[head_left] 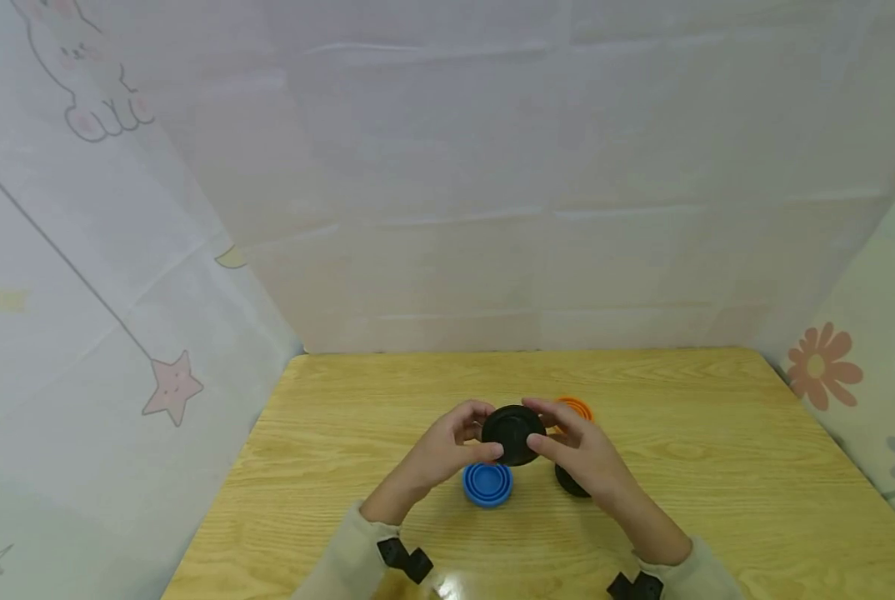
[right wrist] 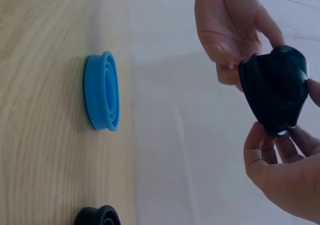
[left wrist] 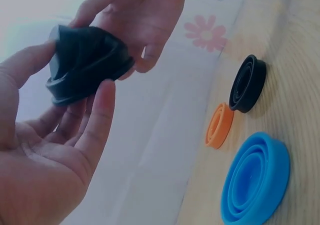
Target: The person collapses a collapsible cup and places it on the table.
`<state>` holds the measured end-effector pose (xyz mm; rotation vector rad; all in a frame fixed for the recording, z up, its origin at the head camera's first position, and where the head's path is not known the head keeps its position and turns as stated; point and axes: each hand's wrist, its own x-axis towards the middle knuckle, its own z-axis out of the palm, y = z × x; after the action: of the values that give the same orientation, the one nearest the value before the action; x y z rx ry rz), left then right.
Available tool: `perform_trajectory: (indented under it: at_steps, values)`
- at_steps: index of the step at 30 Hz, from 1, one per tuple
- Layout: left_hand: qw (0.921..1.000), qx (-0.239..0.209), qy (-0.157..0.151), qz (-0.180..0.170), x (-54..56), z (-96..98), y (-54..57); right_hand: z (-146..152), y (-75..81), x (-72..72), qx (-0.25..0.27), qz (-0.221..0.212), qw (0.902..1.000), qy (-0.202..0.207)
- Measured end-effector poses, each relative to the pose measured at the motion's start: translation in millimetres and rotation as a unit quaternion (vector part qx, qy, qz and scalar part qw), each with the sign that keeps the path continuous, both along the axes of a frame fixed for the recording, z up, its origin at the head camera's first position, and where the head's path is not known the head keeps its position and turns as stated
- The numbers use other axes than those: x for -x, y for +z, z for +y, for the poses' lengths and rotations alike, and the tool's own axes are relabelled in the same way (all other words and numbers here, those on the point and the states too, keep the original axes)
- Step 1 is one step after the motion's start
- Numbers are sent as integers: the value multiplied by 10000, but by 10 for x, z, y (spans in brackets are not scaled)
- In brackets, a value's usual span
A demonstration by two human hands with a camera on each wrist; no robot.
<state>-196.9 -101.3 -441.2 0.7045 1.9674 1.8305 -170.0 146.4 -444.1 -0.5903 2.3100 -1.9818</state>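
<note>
Both hands hold a black collapsible cup [head_left: 513, 435] in the air above the table. My left hand [head_left: 445, 447] pinches its left side between thumb and fingers. On the other side, the right hand [head_left: 588, 458] grips it the same way. In the left wrist view the soft wall of the black cup [left wrist: 87, 65] looks folded and dented, partly pushed out from its rim. Beneath the hands, a flat blue collapsible cup [head_left: 487, 485] lies on the table. A second black collapsible cup [left wrist: 248, 83] lies flat under the right hand, partly hidden in the head view.
Farther back on the wooden table [head_left: 387, 383] lies an orange collapsible cup [head_left: 577, 407], partly covered by the right hand in the head view. A pale printed cloth [head_left: 447, 183] hangs behind the table and along its sides.
</note>
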Motion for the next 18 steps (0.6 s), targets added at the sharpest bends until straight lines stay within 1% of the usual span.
perform_trajectory:
  at_steps: [2,5,7,9,11,13,15,18]
  values:
    - [9998,-12,-180,11,10,-10,0,13,6,1,147,86,9997,156]
    - [9995,-118,-260,124,17,-1,-4,8,14,-1,452,143,9985,277]
    - [9993,-278,-164,191,18,14,-14,-5,11,-7,658,149,9974,237]
    - [9984,-543,-3,185,12,31,-24,-23,-1,-16,841,165,9962,167]
    - [9967,-797,105,148,4,51,-34,-40,-17,-29,925,131,9956,109]
    - [9952,-962,129,84,-7,65,-41,-54,-31,-36,925,84,9957,46]
    - [9953,-959,99,129,-9,77,-48,-64,-32,-37,894,48,9960,-11]
    - [9972,-682,56,308,-11,61,-45,-65,-15,-27,792,84,9968,-111]
